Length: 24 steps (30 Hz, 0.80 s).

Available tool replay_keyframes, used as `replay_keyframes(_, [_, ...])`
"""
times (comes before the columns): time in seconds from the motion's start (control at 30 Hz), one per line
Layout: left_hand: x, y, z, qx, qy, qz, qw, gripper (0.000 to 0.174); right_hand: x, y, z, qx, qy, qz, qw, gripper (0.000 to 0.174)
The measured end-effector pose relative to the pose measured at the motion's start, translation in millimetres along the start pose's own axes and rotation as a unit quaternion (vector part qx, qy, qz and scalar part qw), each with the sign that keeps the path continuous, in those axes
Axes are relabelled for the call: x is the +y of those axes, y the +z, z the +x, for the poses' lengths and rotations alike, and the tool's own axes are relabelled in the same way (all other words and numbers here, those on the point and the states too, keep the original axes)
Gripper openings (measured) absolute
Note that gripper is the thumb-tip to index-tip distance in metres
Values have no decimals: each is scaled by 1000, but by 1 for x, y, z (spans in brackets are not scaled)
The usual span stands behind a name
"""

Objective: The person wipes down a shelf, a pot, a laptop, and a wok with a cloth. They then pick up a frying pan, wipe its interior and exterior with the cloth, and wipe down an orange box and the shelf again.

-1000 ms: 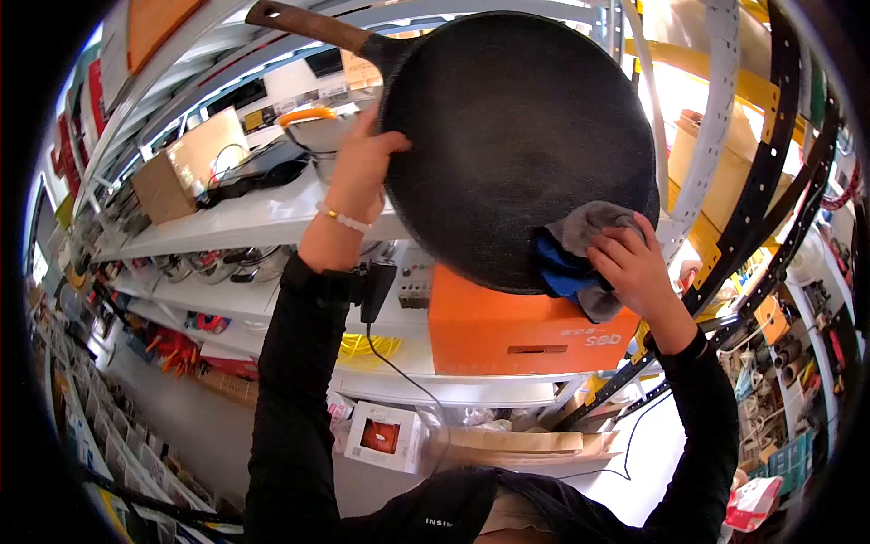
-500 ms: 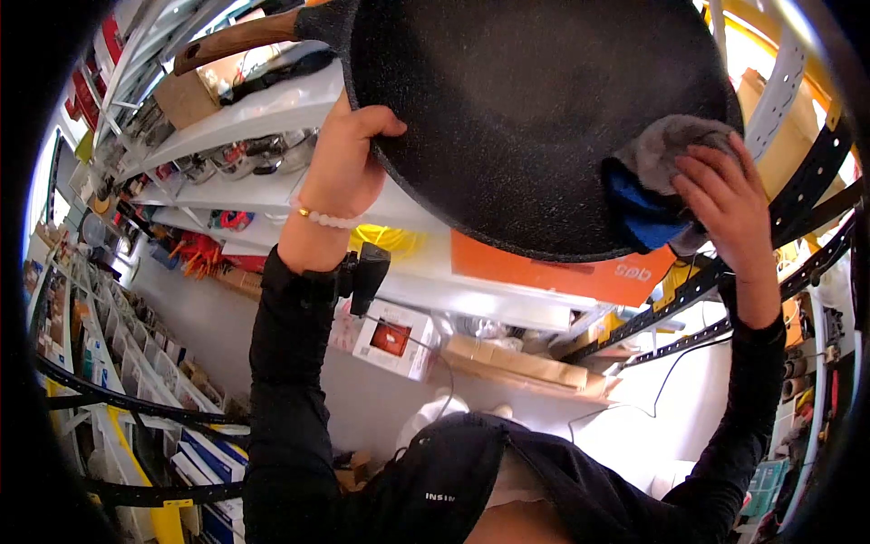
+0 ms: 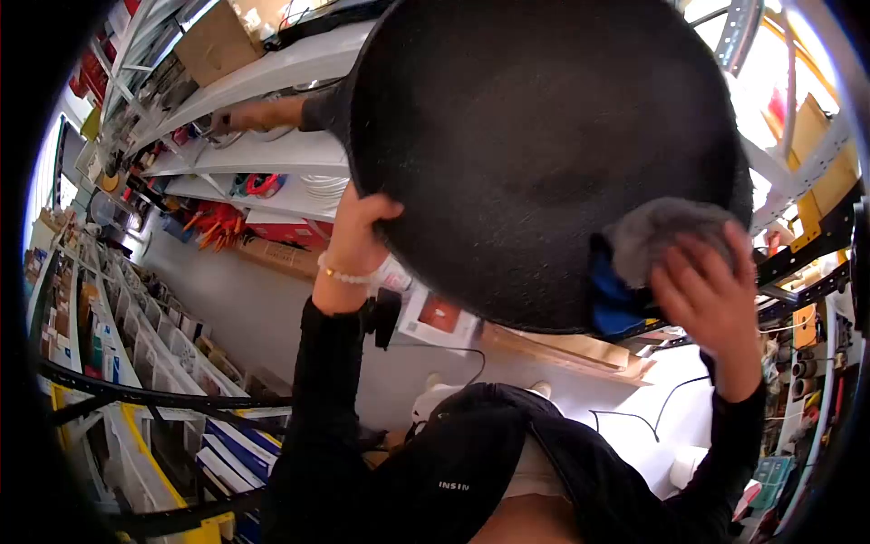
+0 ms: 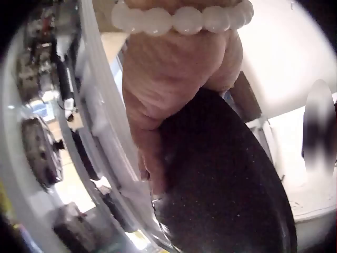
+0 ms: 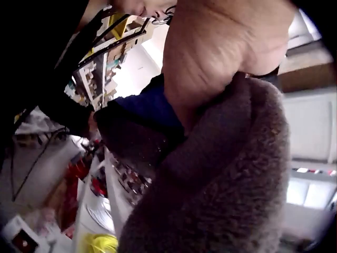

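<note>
A large black frying pan (image 3: 544,163) is held up, its broad dark face towards the head view, its brown wooden handle (image 3: 263,114) pointing left. My left hand (image 3: 358,236) grips the pan's lower left edge, thumb on the near face and fingers hidden behind. In the left wrist view, the hand (image 4: 174,79) wraps the edge below a white bead bracelet. At the pan's lower right, my right hand (image 3: 711,295) holds a fuzzy grey and blue cloth (image 3: 657,238) against the face. The bunched grey cloth (image 5: 226,179) fills much of the right wrist view.
White shelves (image 3: 245,154) stand behind the pan at left. On the floor below are a white box (image 3: 435,317) with a red picture and cardboard (image 3: 571,352). Black metal rack beams (image 3: 816,231) run at right; a shelf with bins (image 3: 154,308) lines the left.
The head view has tilted down and the pan looks larger, now covering the orange box. Its handle has swung lower. The cloth stays at the pan's lower right, still in the right hand.
</note>
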State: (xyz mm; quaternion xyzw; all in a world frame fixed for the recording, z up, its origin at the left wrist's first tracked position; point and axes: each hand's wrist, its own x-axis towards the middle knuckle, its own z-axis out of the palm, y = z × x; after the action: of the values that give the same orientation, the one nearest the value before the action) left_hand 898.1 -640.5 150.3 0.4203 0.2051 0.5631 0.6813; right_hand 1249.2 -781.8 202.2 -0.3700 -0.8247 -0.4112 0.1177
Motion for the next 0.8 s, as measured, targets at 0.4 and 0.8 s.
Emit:
replay_keyframes(0.4, [6, -274, -128, 389, -188, 153, 889, 81, -265, 217, 83, -117, 55, 409, 903, 16])
replay_keyframes(0.8, [-47, -344, -167, 483, -381, 244, 750, 69, -412, 299, 32, -283, 87, 608, 736, 36])
